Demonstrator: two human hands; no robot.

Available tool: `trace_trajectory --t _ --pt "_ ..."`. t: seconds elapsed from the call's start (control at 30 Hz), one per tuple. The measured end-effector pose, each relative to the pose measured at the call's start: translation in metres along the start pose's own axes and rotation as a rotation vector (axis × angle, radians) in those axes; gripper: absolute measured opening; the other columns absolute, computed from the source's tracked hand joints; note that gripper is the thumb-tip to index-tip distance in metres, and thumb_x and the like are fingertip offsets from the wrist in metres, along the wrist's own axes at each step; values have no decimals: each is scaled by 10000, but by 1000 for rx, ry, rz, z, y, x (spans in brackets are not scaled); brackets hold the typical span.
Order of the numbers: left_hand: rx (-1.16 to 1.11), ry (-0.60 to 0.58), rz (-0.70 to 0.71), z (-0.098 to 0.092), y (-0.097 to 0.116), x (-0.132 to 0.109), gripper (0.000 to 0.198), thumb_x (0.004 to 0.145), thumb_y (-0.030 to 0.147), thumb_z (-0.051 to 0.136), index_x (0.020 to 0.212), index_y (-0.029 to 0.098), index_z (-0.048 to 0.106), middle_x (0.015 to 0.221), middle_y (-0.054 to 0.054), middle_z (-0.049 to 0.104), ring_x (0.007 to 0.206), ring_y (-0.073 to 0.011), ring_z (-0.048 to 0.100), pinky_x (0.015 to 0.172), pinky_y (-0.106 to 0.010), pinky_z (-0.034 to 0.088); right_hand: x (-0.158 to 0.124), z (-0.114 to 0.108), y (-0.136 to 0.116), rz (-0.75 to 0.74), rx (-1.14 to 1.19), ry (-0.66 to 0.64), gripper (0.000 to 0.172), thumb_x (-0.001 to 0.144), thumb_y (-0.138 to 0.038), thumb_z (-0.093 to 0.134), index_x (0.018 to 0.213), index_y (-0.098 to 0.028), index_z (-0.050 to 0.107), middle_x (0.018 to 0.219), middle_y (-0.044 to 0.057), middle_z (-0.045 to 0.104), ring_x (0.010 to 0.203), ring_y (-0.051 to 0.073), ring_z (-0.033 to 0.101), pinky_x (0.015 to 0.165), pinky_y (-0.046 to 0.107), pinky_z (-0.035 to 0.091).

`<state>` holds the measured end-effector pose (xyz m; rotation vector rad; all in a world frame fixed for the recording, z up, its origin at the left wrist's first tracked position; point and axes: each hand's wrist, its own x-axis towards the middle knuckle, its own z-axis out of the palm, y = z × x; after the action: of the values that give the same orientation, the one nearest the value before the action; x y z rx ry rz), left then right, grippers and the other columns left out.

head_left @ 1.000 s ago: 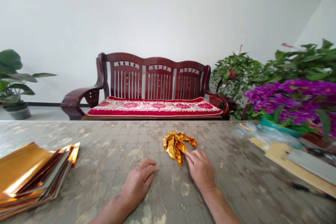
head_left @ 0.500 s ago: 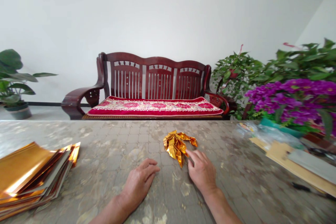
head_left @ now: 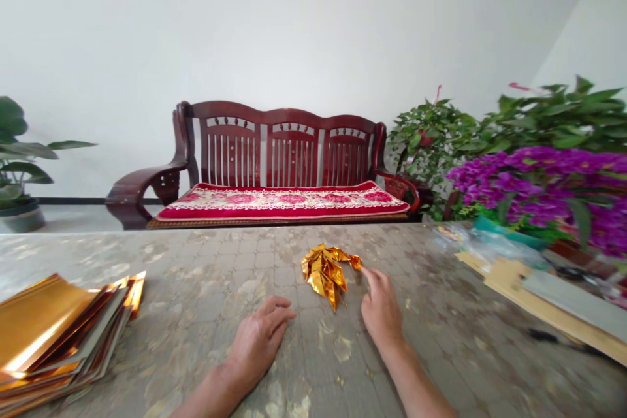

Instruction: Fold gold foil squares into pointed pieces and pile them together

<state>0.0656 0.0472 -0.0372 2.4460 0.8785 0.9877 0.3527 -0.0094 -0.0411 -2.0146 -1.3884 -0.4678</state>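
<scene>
A small heap of folded gold foil pieces [head_left: 327, 268] lies on the mottled table [head_left: 206, 287] just beyond my hands. My right hand [head_left: 381, 308] rests on the table right beside the heap, its forefinger stretched out toward the heap's right tip, nothing in it. My left hand [head_left: 258, 342] lies palm down on the table to the left, fingers loosely spread and flat, holding nothing.
A fanned stack of gold foil sheets [head_left: 53, 333] sits at the table's left edge. Brown card sheets [head_left: 543, 304], a clear plastic bag [head_left: 477, 245] and a dark tool [head_left: 548, 336] lie at the right, beside purple flowers [head_left: 539, 186]. A red wooden bench [head_left: 279, 170] stands behind the table.
My right hand has slid from the heap's lower tip to its right side, fingers stretching out. My left hand has stayed put. The view has shifted slightly.
</scene>
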Motion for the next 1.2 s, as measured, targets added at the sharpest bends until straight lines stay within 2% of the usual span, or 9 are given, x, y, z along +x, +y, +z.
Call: trace_trajectory --t 0.1,0.3,0.57,0.77,0.83,1.0,1.2 --pt "7 -13 -6 0 0 0 256 894 159 501 962 266 723 1079 -51 693 882 -156 706 775 -234 563 0 0 -7 -47 -126 -27 599 759 23 405 1267 -231 597 1256 116 542 1108 243 561 864 340 488" --pt "10 -49 -19 -2 0 2 259 886 147 503 949 262 727 1078 -46 691 893 -165 707 788 -252 560 10 -6 -15 -33 -270 -193 525 830 -8 431 1263 -236 621 1300 153 529 1049 268 609 722 320 495" --pt "-19 -75 -33 -1 2 2 252 888 143 507 931 261 725 1056 -34 694 911 -162 697 806 -249 545 31 -8 -11 -53 -310 -294 460 804 24 442 1112 -217 684 1110 122 614 917 236 627 662 295 439" --pt "-33 -89 -40 -1 1 2 257 905 152 489 939 262 719 1062 -34 686 919 -155 688 809 -234 532 38 -12 -4 -25 -314 -297 377 804 37 427 968 -161 702 1003 135 628 917 237 596 683 298 412" --pt "-38 -99 -48 -1 1 2 259 902 147 491 941 261 720 1059 -31 684 919 -151 685 818 -231 528 38 -16 1 -3 -304 -278 374 822 26 410 994 -146 695 1007 137 625 927 237 591 702 298 413" --pt "-40 -118 -58 -1 1 3 259 897 142 499 940 267 721 1062 -19 682 915 -142 683 822 -220 520 26 -25 1 -5 -229 -230 429 854 -20 410 1202 -148 627 1124 113 614 1022 217 579 820 276 429" --pt "-24 -127 -57 1 -1 2 251 896 145 502 942 267 715 1075 -22 678 925 -148 682 827 -226 518 11 -14 -13 -100 -118 -240 447 841 -16 414 1190 -180 640 1104 72 632 1030 183 588 878 239 438"
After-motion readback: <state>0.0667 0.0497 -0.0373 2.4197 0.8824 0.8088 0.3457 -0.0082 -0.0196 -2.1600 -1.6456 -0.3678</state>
